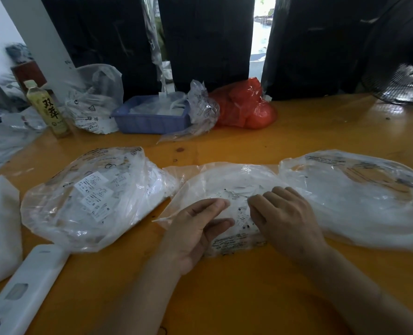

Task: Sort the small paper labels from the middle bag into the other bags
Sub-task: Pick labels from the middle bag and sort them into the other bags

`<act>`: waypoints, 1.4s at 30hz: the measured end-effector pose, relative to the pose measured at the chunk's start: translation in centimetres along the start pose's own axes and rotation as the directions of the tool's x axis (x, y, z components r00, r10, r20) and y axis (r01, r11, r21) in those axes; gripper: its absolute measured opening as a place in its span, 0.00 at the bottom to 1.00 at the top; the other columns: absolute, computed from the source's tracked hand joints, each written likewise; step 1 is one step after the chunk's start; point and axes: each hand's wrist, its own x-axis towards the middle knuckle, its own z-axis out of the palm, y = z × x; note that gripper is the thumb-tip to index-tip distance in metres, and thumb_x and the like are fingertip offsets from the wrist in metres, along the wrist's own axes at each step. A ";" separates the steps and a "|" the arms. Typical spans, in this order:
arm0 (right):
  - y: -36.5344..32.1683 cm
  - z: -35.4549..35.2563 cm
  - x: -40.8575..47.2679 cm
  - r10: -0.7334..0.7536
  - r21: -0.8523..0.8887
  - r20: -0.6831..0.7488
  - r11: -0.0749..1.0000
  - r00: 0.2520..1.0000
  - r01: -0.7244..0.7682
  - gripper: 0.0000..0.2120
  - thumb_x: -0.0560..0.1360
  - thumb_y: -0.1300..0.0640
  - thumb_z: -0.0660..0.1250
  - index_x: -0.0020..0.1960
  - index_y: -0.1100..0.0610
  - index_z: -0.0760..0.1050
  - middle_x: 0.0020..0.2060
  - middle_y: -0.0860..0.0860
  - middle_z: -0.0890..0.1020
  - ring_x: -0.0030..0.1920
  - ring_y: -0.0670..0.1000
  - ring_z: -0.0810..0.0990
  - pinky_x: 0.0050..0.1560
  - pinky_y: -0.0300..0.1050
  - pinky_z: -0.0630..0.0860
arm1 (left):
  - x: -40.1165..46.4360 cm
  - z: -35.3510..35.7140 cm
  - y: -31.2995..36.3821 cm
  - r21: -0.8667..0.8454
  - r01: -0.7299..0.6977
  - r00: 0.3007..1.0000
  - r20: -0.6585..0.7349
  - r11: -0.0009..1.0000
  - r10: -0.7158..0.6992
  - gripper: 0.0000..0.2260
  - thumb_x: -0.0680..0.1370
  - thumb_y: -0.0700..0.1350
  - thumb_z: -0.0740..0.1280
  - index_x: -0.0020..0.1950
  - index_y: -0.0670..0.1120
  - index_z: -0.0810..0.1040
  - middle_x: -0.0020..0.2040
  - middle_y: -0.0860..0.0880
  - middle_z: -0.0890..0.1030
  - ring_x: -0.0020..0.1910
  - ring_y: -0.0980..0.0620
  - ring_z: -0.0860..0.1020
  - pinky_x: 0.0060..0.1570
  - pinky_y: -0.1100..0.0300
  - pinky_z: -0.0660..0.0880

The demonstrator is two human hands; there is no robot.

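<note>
Clear plastic makes up all three bags lying in a row on the orange wooden table [297, 131]: a left clear bag [89, 199] stuffed with white labels, a middle clear bag [224, 189] in front of the person, and a right clear bag [360, 197] that looks almost empty. Small white paper labels [240, 213] with printed size letters lie inside the middle bag, between the two hands. Left hand [198, 228] rests on that bag's near left part, its fingers and thumb loosely curved and close together over the plastic; whether they pinch a label I cannot tell. Right hand [282, 216] lies knuckles-up on the bag, fingers curled down onto the labels.

At the far edge stand one blue plastic basket [150, 119], one red plastic bag [246, 107] and one yellow-labelled drink bottle [47, 107].
</note>
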 end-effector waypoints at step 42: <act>-1.3 -0.3 0.7 0.163 0.632 0.775 -0.245 0.611 -0.735 0.13 0.78 0.50 0.71 0.60 0.53 0.82 0.54 0.66 0.82 0.49 0.61 0.79 0.48 0.53 0.76 | 0.2 0.4 -1.5 0.103 -0.245 0.957 0.185 0.964 0.224 0.06 0.77 0.45 0.73 0.49 0.43 0.87 0.48 0.44 0.87 0.47 0.49 0.84 0.50 0.59 0.82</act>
